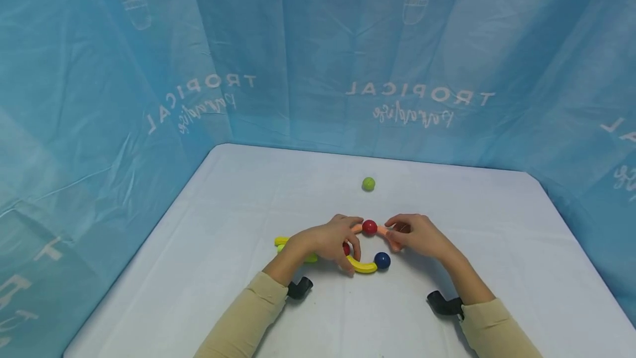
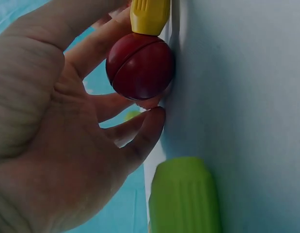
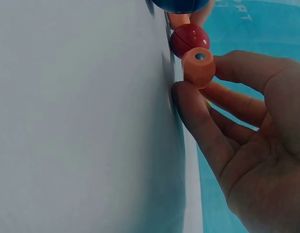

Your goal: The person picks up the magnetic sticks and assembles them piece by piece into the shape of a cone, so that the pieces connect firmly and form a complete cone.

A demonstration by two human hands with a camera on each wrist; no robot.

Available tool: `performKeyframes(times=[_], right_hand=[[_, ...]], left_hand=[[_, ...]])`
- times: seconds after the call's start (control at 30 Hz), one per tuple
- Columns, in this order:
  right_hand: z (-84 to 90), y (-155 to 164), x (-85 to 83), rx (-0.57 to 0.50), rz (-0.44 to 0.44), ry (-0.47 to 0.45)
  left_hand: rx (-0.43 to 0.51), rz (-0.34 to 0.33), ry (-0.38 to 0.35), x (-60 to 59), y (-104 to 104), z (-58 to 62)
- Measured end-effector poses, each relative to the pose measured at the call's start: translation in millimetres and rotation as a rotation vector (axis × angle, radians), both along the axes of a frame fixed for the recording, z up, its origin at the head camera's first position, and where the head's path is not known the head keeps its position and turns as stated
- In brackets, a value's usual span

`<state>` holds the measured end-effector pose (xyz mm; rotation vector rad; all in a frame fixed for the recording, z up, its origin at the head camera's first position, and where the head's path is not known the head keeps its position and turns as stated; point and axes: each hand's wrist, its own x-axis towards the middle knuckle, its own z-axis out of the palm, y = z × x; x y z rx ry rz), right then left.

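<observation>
Right hand [image 1: 422,235] pinches orange curved stick [image 3: 198,67]; left hand [image 1: 328,240] likely grips other orange stick by red ball [image 1: 369,227]. Light, hard, smooth; hold stick ends.

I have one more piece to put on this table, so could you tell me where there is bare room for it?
Bare cloth lies along the table left edge, along the right edge, and at the back on both sides of the green ball. It is crowded in the middle, where the left hand and right hand work the red ball, blue ball and yellow curved piece.
</observation>
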<state>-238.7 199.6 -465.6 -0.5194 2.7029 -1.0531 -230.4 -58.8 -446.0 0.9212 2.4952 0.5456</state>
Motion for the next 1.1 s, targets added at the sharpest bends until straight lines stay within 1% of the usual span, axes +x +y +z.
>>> performKeyframes(times=[0.3, 0.57, 0.93, 1.1], right_hand=[[-1.2, -4.9, 2.8, -0.027, 0.016, -0.043], [-0.9, -7.4, 4.8, -0.039, 0.027, -0.056], [-0.1, -9.3, 7.1, -0.052, 0.039, -0.052], [0.7, -8.7, 7.3, -0.049, 0.048, -0.052]], left_hand=[[-0.004, 0.014, 0.008, 2.6, 3.2, -0.4], [-0.002, -0.005, 0.019, 2.0, 3.0, 0.6], [0.025, -0.009, -0.005, -0.2, 1.9, -2.1], [0.032, 0.009, -0.033, -1.7, -2.0, -0.5]])
